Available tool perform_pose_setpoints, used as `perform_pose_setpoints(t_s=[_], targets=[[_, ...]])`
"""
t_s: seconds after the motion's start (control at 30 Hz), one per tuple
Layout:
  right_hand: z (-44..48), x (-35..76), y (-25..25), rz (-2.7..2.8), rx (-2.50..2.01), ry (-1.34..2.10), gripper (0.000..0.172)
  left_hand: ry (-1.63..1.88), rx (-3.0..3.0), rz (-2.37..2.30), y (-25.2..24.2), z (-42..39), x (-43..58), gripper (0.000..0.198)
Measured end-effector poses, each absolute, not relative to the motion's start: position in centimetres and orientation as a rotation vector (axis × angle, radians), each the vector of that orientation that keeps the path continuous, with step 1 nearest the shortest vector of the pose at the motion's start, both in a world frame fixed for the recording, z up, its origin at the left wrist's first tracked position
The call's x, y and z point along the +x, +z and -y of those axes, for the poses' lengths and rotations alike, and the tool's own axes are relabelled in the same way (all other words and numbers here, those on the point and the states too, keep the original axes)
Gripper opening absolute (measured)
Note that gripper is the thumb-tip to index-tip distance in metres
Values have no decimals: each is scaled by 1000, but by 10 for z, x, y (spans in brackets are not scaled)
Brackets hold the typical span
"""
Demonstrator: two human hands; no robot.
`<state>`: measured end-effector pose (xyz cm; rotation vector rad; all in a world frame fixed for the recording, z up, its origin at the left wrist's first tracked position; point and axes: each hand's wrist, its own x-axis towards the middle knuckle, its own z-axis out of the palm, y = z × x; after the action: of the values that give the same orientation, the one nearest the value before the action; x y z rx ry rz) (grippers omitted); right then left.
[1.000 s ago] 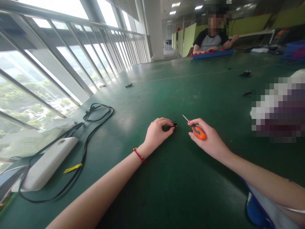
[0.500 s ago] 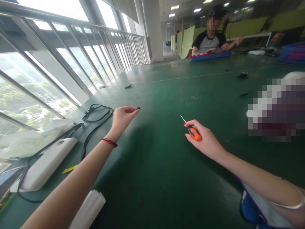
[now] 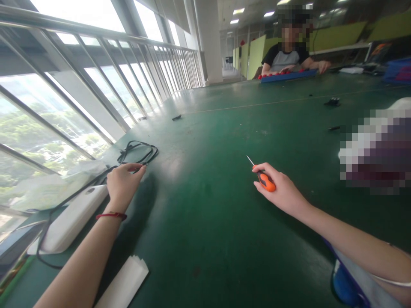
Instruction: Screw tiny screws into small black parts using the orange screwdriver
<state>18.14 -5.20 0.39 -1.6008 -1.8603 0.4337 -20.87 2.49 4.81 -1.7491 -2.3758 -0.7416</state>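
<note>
My right hand (image 3: 281, 190) is wrapped around the orange and dark grey handle of a screwdriver (image 3: 266, 181). Its thin metal shaft points up and to the left, above the green tabletop (image 3: 199, 205). Over at the left, my left hand (image 3: 125, 184) has thumb and fingers pinched together on a small dark piece, mostly hidden by the fingers. That hand is close to a looped black cable (image 3: 152, 150), in front of its near side; whether they touch I cannot tell. A red cord bracelet circles the left wrist.
A white power-bank-like case (image 3: 75, 218) and white folded paper (image 3: 125, 280) lie at left, beside a metal railing (image 3: 105, 77). Small black parts (image 3: 176, 117) are scattered farther off. Across the table sits a person (image 3: 285, 55) behind a blue tray (image 3: 289, 76) with red pieces.
My left hand has moved left and nearer to me, toward the cable, still pinched. The right hand holds the screwdriver much as before. The far person's raised hand has come down to the table.
</note>
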Motion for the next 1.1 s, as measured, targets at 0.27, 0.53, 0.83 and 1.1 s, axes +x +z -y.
perform_pose_setpoints(t_s=[0.27, 0.53, 0.83, 1.1], targets=[[52, 181, 5, 1881, -1588, 420, 23, -764, -1740, 2473, 46, -29, -223, 31], [52, 182, 4, 1898, -1601, 432, 23, -887, -1780, 2551, 40, -33, -245, 28], [52, 182, 6, 1913, -1604, 405, 23, -783, -1804, 2632, 38, -38, -249, 34], [51, 182, 5, 1914, -1585, 372, 22, -723, -1854, 2591, 40, -37, -250, 33]])
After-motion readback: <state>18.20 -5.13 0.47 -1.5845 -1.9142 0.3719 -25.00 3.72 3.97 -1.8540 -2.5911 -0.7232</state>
